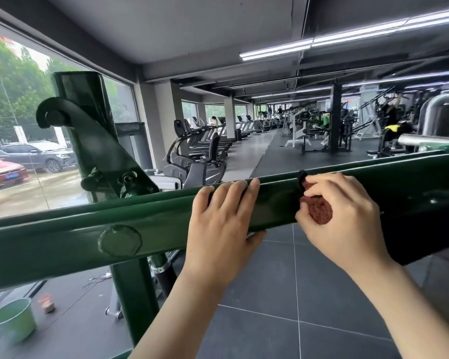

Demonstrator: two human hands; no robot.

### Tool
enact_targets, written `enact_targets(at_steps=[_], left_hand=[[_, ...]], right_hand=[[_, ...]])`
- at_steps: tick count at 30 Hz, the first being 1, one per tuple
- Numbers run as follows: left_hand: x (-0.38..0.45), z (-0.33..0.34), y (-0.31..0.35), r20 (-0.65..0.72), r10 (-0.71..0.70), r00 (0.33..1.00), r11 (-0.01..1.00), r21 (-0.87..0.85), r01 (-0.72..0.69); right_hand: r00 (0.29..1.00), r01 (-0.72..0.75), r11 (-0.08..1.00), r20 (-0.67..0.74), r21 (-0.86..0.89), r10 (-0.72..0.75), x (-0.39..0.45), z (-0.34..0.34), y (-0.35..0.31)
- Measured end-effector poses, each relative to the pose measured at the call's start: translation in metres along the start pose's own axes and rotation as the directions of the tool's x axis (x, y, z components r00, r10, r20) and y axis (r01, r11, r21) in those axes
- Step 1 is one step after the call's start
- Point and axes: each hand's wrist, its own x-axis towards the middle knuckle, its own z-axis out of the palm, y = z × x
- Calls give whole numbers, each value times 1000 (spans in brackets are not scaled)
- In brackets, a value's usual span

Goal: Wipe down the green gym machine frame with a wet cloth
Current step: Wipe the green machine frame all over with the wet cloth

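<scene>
Head view looks down at the big green bar (62, 237) of the gym machine, which runs across in front of me. My left hand (218, 229) lies on the bar. Its fingers (233, 193) are bent over the top edge, and my thumb pokes out under the bar, so this hand is holding on to it. My right hand (345, 218) is just beside it on the same bar. It squeezes a dark red cloth (319, 208), all bunched up, and pushes it flat against the front of the bar. A black bit of the cloth sticks up at the bar's top edge. Far below the bar, on the grey floor (270, 307), sits a light green bucket (13, 320). Behind the bar stand rows of running machines (213, 141).
</scene>
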Motion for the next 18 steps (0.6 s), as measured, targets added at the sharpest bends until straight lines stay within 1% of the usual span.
enact_targets(at_steps=[2,3,7,8,9,11,13,15,18], left_hand=[[0,0,0,-1,-7,1000,1000,-9,7],[0,0,0,-3,-8,1000,1000,-15,7],[0,0,-1,-15,3,1000,999,-44,-4],[-1,1,-2,-13,7,1000,999,-45,-7],[-1,1,-3,-11,11,1000,999,-43,-11],[-2,1,-4,-6,15,1000,999,-30,-15],[-2,2,-3,-8,6,1000,1000,-24,-6],[-1,2,-1,-9,-5,1000,1000,-30,5],[-2,3,0,-9,-16,1000,999,-37,16]], right_hand=[[999,-21,1000,-34,-1,21,-2,5,-11],[999,-3,1000,-40,12,4,-2,10,-20],[987,161,983,15,89,-163,0,18,-38],[987,159,983,14,90,-161,0,17,-32],[993,121,990,-6,75,-121,-1,15,-23],[996,-19,1000,-85,-15,18,-4,11,-3],[984,-115,990,-148,-86,102,-10,10,5],[980,-124,989,-163,-80,110,-13,14,-5],[997,-15,1000,-78,-6,14,-15,18,-27]])
